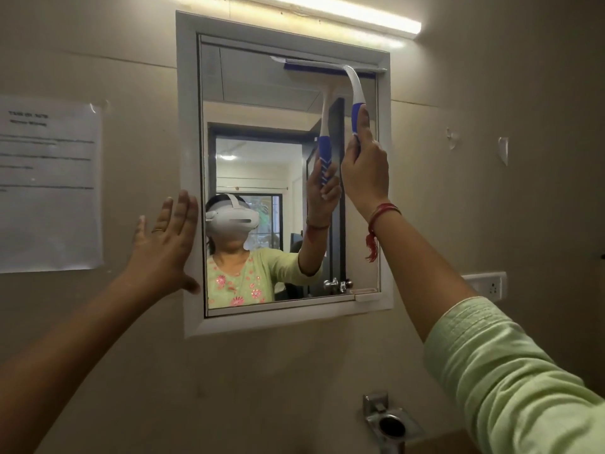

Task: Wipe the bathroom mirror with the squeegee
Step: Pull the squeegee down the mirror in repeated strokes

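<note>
A white-framed bathroom mirror (pixel 262 103) hangs on the beige wall in front of me. My right hand (pixel 365 168) is shut on the blue grip of a white and blue squeegee (pixel 355 90). Its curved white neck rises to the blade, which lies flat against the glass along the mirror's top edge, on the right half. My left hand (pixel 167 244) is open, fingers spread, pressed flat on the wall and the mirror's left frame edge. The glass reflects my arm, the squeegee and a doorway behind me.
A taped paper notice (pixel 49 185) is on the wall at left. A tube light (pixel 343 14) glows above the mirror. A white socket plate (pixel 487 286) sits at right, two clear wall hooks (pixel 502 149) above it. A metal holder (pixel 389 421) juts out below.
</note>
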`<state>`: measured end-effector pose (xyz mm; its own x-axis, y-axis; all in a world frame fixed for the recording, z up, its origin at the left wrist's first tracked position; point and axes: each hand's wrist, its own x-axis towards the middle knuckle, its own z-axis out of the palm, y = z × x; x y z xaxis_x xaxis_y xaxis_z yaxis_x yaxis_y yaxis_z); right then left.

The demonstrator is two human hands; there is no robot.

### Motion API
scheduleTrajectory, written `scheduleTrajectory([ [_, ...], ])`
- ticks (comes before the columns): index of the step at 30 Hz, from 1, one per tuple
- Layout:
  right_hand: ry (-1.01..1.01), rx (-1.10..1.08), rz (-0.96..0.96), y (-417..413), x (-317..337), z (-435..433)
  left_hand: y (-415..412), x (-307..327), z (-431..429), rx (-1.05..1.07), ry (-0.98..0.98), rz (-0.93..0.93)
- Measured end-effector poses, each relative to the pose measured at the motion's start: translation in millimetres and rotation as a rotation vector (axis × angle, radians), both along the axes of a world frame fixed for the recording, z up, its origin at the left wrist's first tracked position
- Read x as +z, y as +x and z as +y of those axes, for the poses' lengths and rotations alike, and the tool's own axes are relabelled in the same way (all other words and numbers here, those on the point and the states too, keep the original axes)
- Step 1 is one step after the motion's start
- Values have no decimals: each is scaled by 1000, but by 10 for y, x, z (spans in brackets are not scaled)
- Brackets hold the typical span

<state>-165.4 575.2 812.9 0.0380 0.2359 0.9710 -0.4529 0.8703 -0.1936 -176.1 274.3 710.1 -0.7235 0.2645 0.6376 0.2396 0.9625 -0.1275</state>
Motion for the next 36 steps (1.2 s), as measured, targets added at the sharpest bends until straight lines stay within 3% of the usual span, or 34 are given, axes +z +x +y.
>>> scheduleTrajectory([
  [10,16,-59,-54,48,-564,63,42,4,26,-23,-7,15],
  [36,-130,-17,-369,565,-3143,-8,2,-30,23,-80,23,53],
])
